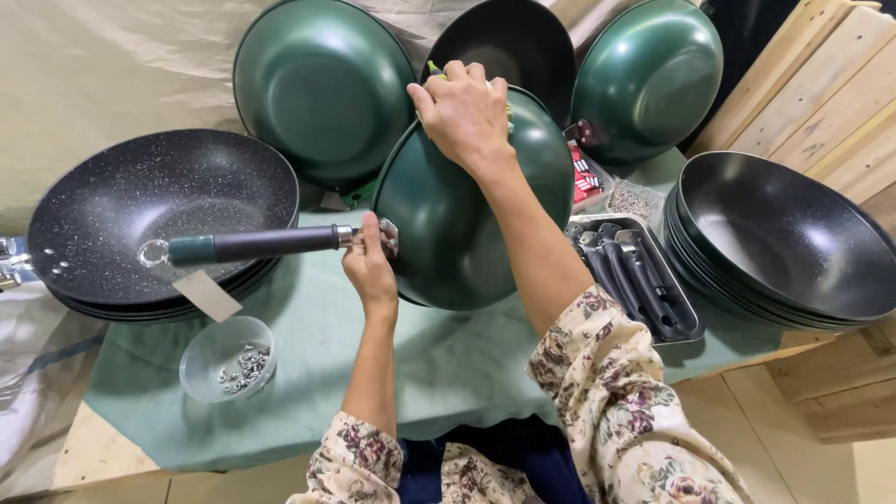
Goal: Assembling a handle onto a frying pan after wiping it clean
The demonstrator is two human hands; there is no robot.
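Nearest the camera, at the bottom edge, floral-print sleeves (616, 420) reaching up from lower centre. Left hand (369, 266) at mid-frame, fingers pinched closed around the metal collar where a long dark handle (252, 245) meets a green wok (467, 201), likely steadying the joint. Right hand (464, 114) above it, fingers curled over the wok's upper rim, clamped on it together with a thin green-tipped tool (435, 69), only its tip showing; grip probably there to keep the pan tilted on edge, glossy outer side toward the camera. Wok at centre frame, resting over a pale green cloth (448, 364) spread on the table. A paper tag (207, 295) hanging off the handle's end. Left of centre, a stack of black speckled woks (159, 219), matte and non-stick in look. Lower left, a small clear bowl (227, 358) of metal screws, within easy reach. Along the top, more green woks (322, 89) leaning upright. Right of centre, a steel tray (686, 322) of spare black handles; far right, another stack of dark woks (789, 243).
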